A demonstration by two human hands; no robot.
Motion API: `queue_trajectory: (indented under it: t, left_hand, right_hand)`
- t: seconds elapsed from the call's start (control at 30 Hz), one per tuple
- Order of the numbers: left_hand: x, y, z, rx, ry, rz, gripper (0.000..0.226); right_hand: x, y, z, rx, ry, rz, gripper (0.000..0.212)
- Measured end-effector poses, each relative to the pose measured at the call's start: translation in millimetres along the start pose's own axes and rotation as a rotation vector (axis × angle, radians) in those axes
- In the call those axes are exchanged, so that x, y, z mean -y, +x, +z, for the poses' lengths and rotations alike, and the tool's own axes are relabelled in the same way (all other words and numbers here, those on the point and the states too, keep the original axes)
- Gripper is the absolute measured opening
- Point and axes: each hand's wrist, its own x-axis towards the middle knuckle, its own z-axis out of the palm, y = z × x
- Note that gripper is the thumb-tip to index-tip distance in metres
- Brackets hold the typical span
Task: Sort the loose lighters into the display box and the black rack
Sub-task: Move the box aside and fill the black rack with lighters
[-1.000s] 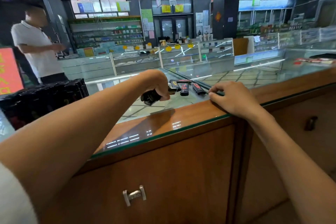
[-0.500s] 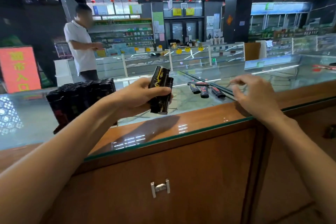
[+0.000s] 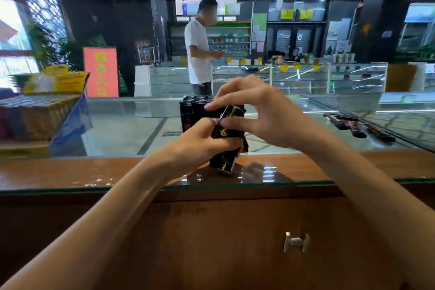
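Both forearms reach in from six o'clock and meet over the near edge of the glass counter [image 3: 131,129]. The left hand [image 3: 200,146] comes up from seven o'clock with its fingers curled round a bundle of lighters [image 3: 222,134], black with yellow marks, held nearly upright. The lower end of the bundle sits just above or on the counter's wooden edge [image 3: 70,169]; which of the two cannot be told. The right hand [image 3: 263,113] arrives from four o'clock and arches over the top of the bundle. Its forefinger and thumb pinch the upper end of the bundle, and its other fingers are lifted and spread. The two hands are close together, both on the same bundle.

Directly behind the hands, at twelve o'clock of them, the black rack [image 3: 190,110] stands upright on the glass, filled with dark lighters set on end. The hands cover its right part.

At nine o'clock, well apart from the hands, the display box [image 3: 70,120] rests on the counter with blue sides and a yellow lid flap raised behind it. Rows of small items pack it, too blurred to name.

At three o'clock several loose lighters [image 3: 353,127], dark with red, lie flat on the glass side by side.

Beyond the counter a person in a white shirt [image 3: 196,54] stands side-on at twelve o'clock, beside an orange sign [image 3: 100,72] at ten o'clock. A metal cabinet handle [image 3: 295,242] shows at five o'clock below the counter.
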Motion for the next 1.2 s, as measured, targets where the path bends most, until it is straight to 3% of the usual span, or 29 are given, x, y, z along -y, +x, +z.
queue_trajectory:
  t: [0.17,0.33,0.57,0.63,0.77,0.87,1.2]
  left_hand:
    - [2.4,-10.6,-26.0,-0.025,0.125,0.005,0.005]
    - [2.9,-12.7,-37.6,-0.016,0.244,-0.002,0.008]
    - [2.5,-11.3,-54.7,0.161,0.296,-0.072,0.019]
    - [7.0,-14.5,-65.3,0.163,0.296,-0.071,0.015]
    - [25.4,-22.1,-86.8,0.0,0.14,-0.102,0.014]
    - [34.7,-20.8,-90.4,-0.055,0.032,-0.124,0.019]
    - [38.1,-18.2,-88.7,-0.082,0.002,-0.042,0.018]
  right_hand:
    - [11.4,20.2,3.4,0.143,-0.142,-0.151,0.025]
    - [16.5,25.4,11.1,0.209,-0.133,-0.12,0.023]
    - [4.8,28.5,12.8,0.272,-0.094,-0.07,0.02]
    - [-7.9,28.0,3.4,0.205,-0.117,-0.03,0.025]
    - [-34.8,17.9,-8.7,0.055,0.014,0.161,0.029]
    - [-42.7,11.8,5.2,-0.01,0.218,0.268,0.012]
    - [-55.8,13.1,31.6,-0.343,0.463,0.284,0.015]
